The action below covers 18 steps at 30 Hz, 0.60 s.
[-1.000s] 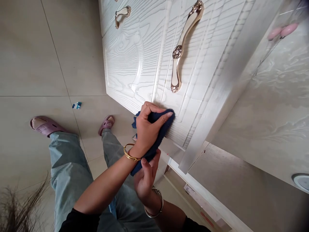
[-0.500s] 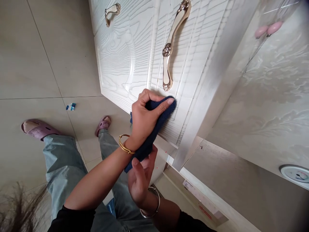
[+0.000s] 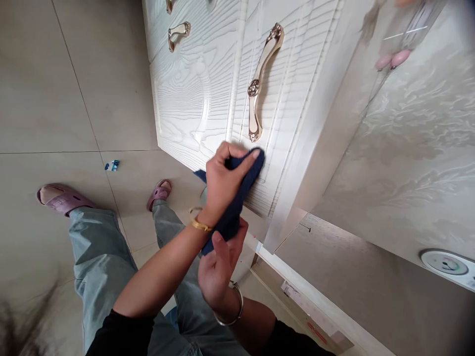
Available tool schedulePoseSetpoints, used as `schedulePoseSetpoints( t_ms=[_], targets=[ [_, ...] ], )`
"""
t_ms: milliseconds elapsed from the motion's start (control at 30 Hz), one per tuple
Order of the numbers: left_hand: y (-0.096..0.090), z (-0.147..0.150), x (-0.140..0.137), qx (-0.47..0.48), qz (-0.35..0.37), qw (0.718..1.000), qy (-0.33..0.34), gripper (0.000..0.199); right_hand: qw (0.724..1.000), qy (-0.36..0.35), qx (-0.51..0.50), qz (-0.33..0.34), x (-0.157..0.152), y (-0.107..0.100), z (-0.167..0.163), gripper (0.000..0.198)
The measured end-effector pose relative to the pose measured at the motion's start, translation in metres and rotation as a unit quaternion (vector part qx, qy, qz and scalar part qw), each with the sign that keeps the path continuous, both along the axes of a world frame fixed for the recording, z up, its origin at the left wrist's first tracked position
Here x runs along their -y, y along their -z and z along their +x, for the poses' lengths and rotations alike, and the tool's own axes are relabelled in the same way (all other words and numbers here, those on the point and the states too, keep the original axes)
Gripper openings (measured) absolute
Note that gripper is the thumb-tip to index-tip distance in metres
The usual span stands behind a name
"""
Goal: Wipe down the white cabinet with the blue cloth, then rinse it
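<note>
White cabinetry (image 3: 196,94) borders pale tiles (image 3: 122,99). The left hand (image 3: 221,185) pinches navy cloth (image 3: 230,217) between thumb and fingers; the right hand (image 3: 217,277) curls beside it, hold unclear.

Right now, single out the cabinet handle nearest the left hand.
The long cabinet handle, its lower end just above the left hand; the other handles sit farther off, upper left.

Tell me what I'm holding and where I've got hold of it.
Dark blue cloth: your left hand pinches its upper end; your right hand is at its lower end, but whether it grips is unclear.
</note>
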<state>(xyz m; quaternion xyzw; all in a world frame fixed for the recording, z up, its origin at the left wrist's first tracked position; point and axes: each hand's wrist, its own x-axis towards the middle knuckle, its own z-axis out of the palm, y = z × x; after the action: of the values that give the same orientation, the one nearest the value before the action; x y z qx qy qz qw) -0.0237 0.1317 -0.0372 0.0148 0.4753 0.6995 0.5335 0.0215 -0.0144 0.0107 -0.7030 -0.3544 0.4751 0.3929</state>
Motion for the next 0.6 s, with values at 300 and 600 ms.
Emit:
schedulePoseSetpoints(
  t_ms=[300,600],
  targets=[
    [0.004,-0.003,0.007,0.040,-0.003,0.999,0.033,0.027,0.999,-0.032,-0.038,0.002,0.012,0.000,-0.004,0.055],
    [0.000,-0.008,0.001,0.033,-0.031,0.998,0.038,0.030,0.997,-0.051,-0.056,0.013,0.011,-0.007,-0.012,0.056]
  ],
)
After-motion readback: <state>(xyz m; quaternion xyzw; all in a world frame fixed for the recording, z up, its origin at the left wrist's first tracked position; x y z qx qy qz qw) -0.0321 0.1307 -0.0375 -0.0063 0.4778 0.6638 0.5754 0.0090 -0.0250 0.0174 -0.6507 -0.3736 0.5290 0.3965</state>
